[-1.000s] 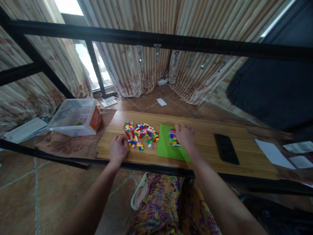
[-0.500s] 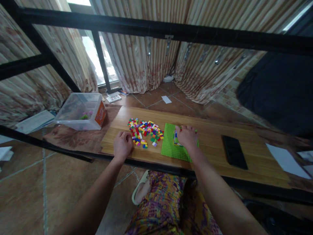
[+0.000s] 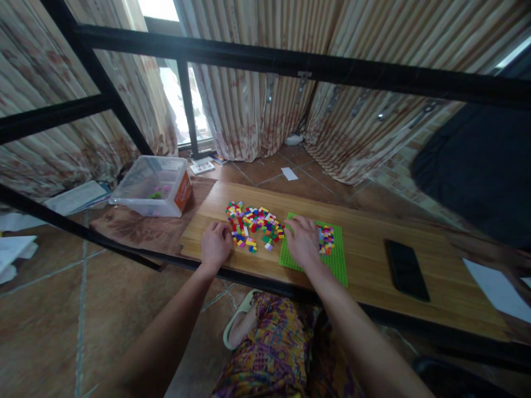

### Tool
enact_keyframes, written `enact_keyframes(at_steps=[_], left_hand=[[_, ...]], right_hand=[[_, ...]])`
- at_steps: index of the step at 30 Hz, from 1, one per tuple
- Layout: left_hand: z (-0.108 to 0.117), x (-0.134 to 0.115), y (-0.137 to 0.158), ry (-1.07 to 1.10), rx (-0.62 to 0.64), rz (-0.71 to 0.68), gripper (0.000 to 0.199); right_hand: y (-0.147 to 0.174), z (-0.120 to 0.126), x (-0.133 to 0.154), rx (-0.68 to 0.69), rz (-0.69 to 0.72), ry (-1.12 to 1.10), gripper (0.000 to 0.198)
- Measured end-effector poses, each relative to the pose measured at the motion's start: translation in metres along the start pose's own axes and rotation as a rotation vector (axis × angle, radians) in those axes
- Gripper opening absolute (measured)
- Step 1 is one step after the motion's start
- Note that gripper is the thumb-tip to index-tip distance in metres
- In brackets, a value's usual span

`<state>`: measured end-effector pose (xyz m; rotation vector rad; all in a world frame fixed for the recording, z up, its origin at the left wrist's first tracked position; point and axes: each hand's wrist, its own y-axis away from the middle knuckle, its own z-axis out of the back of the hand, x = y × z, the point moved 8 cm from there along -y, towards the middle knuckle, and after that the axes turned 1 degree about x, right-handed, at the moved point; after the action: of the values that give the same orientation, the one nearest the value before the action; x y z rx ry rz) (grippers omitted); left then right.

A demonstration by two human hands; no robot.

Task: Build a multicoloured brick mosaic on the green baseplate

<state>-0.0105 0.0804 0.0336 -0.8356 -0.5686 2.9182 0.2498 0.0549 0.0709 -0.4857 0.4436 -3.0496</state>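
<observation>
A spread of small coloured building bricks (image 3: 261, 220) lies on the wooden tabletop. At its left edge my left hand (image 3: 216, 243) rests on the wood with its fingers curled in; whatever they may hold is hidden. Right of the loose bricks lies a green baseplate (image 3: 339, 260). Several bricks joined in a block (image 3: 326, 240) sit on it, their left part covered by my hand. Over the plate's left half is my right hand (image 3: 302, 237), palm down, fingers apart and reaching toward the loose bricks. I see nothing in its fingers.
A black phone (image 3: 406, 270) lies on the right of the wooden board (image 3: 365, 237). Further left stands a clear plastic box (image 3: 160, 190) with a few pieces inside. A black metal rail (image 3: 265, 58) crosses above the table. White paper (image 3: 495, 287) lies at far right.
My right hand has moved left off the brick block on the baseplate, uncovering its right part. My left hand stays beside the loose bricks. The view has shifted slightly.
</observation>
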Motion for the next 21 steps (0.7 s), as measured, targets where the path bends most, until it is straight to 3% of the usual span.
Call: enact_keyframes(at_steps=[4, 12, 21], left_hand=[[-0.001, 0.0, 0.0, 0.001, 0.005, 0.004, 0.019], [-0.001, 0.001, 0.0, 0.0, 0.012, 0.012, 0.019], [-0.001, 0.001, 0.001, 0.015, 0.005, 0.012, 0.019]], right_hand=[[0.003, -0.019, 0.028, 0.082, 0.081, -0.031, 0.024], [-0.008, -0.04, 0.03, 0.163, 0.017, 0.028, 0.02], [-0.02, -0.054, 0.061, 0.167, 0.126, -0.024, 0.024]])
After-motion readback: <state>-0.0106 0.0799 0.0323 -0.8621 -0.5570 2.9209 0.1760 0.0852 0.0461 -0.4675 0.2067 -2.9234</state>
